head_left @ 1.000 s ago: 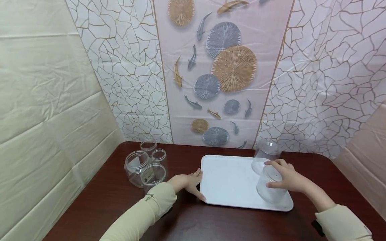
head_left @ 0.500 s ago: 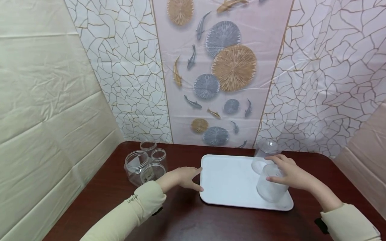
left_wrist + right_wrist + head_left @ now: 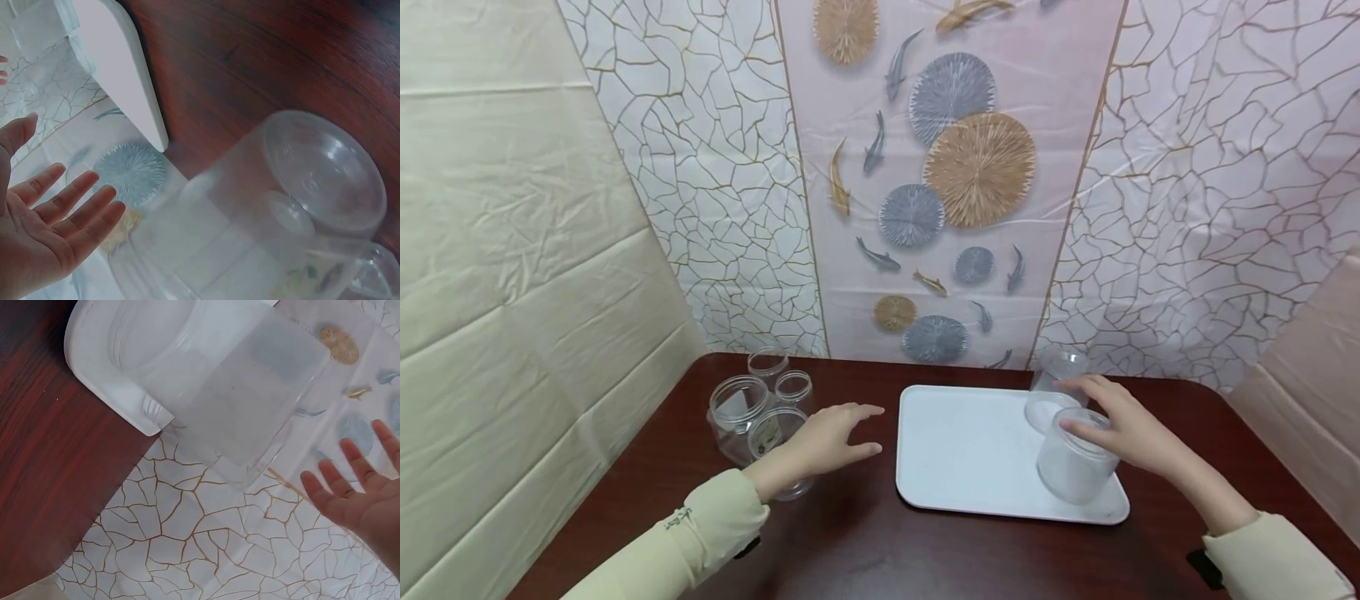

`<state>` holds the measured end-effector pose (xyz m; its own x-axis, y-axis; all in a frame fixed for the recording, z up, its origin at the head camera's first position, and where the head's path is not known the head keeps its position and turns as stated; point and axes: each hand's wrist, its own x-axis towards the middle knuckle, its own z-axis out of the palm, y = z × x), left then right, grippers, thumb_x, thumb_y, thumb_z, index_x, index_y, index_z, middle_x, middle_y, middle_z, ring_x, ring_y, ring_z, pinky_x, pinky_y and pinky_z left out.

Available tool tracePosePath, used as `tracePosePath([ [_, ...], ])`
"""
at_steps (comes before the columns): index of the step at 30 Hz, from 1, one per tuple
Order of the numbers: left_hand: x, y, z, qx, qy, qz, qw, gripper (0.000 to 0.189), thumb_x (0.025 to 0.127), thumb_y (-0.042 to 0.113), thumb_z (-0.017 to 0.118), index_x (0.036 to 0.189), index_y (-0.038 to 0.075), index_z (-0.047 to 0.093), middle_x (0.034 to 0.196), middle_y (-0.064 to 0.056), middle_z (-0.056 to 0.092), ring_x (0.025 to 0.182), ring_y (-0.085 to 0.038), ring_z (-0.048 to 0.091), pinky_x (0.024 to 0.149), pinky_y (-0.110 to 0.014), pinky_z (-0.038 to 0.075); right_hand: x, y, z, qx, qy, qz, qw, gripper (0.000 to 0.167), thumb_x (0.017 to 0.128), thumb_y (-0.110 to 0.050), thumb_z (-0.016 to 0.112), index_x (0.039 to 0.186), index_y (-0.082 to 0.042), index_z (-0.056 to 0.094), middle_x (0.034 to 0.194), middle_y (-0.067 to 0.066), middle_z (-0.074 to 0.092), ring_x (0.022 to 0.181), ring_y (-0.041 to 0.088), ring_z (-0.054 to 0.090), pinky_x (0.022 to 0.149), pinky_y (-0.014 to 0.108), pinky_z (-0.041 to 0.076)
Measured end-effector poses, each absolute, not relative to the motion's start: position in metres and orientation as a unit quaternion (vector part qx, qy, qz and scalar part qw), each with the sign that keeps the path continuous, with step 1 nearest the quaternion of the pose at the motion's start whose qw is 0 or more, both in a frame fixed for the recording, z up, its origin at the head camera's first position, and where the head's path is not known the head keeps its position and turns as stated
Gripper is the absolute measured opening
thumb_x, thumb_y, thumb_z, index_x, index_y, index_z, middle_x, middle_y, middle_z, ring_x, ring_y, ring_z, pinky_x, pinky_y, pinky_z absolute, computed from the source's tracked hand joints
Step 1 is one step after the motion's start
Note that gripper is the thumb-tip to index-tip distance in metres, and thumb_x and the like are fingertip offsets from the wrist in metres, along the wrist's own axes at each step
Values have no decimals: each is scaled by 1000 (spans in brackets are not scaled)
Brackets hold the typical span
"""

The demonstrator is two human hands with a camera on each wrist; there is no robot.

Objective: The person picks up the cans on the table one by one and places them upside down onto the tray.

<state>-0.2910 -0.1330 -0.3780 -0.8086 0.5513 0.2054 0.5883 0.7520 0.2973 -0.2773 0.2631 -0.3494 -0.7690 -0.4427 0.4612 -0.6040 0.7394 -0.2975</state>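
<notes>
My left hand is in the air between the white tray and a group of clear jars, overlapping the front jar in the head view. In the left wrist view its fingers are spread and hold nothing, and a clear jar is close by. My right hand hovers at the top of a clear jar on the tray's right end. The right wrist view shows its straight fingers apart from that jar. Another clear jar stands behind it at the tray's back right corner.
Three more clear open jars stand at the table's left: a wide jar, a narrow jar and a back jar. The dark red table meets a patterned cloth at its far edge.
My left hand has left the tray's left edge and moved left towards the jars. My right hand has let go of the front jar on the tray and drawn slightly up and right.
</notes>
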Motion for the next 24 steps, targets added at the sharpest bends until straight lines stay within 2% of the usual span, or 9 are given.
tracePosePath([
  [4, -286, -140, -372, -306, -932, -183, 70, 48, 87, 31, 66, 129, 10, 56, 125, -12, 62, 116, -27, 58, 96, -44, 46, -272, 260, -348, 294, -908, 226, 195, 42, 82, -17, 72, 121, -7, 58, 117, 5, 60, 106, 0, 44, 83, 26, 43],
  [10, -276, -158, -364, -300, -930, -184, 107, 45, 87, 30, 66, 126, 10, 58, 122, -10, 63, 113, -25, 60, 93, -43, 48, -263, 250, -351, 307, -898, 234, 210, 41, 81, -13, 73, 119, -11, 59, 118, 3, 58, 112, 12, 44, 88, 35, 36],
  [13, -272, -168, -361, -290, -933, -175, 123, 44, 87, 30, 66, 126, 12, 59, 122, -8, 63, 112, -25, 60, 92, -43, 48, -259, 246, -354, 314, -890, 238, 227, 43, 79, -11, 75, 118, -12, 59, 119, 3, 58, 113, 13, 44, 92, 29, 33],
  [17, -268, -180, -357, -276, -937, -165, 133, 43, 86, 30, 67, 125, 13, 59, 123, -8, 63, 113, -26, 60, 92, -45, 48, -256, 242, -357, 330, -878, 243, 250, 44, 75, -8, 76, 116, -13, 61, 116, 2, 58, 112, 5, 43, 94, 11, 25],
  [24, -270, -194, -353, -254, -941, -163, 151, 44, 86, 30, 67, 126, 13, 59, 125, -9, 62, 113, -29, 59, 89, -48, 49, -252, 239, -359, 334, -875, 246, 250, 45, 75, -7, 76, 116, -13, 61, 115, 0, 59, 112, -5, 41, 93, 5, 24],
])
